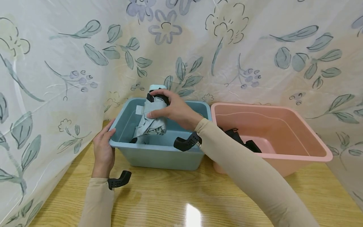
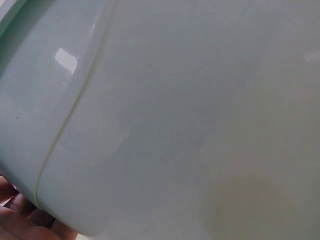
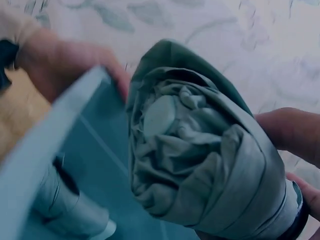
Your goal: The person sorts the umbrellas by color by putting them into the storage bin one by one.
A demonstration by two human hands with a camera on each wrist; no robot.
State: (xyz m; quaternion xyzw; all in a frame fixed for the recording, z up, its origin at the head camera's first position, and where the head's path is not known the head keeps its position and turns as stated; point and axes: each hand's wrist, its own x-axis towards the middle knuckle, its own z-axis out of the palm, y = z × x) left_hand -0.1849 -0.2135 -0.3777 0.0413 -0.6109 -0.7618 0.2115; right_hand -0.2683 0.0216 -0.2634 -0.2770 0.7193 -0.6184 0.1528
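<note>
My right hand (image 1: 181, 112) grips a folded grey-green umbrella (image 1: 155, 117) above the blue tub (image 1: 164, 157). Black parts and a pale blue end cap show at its upper end. In the right wrist view, the umbrella's bunched, rolled cloth faces the camera, with a pale round tip in the middle. My left hand (image 1: 103, 153) holds the tub's left rim, its fingers along the outside. Down in that tub lies a second grey-green umbrella (image 3: 75, 212) with a black part, mostly hidden in the head view. Tub wall (image 2: 165, 110) fills most of the left wrist view.
A pink tub (image 1: 297, 135) stands close against the blue one on the right, with black items (image 1: 252, 146) inside. Both tubs sit on a wood-grain table (image 1: 158, 195). Flower-patterned sheeting (image 1: 193, 37) hangs behind and at the sides.
</note>
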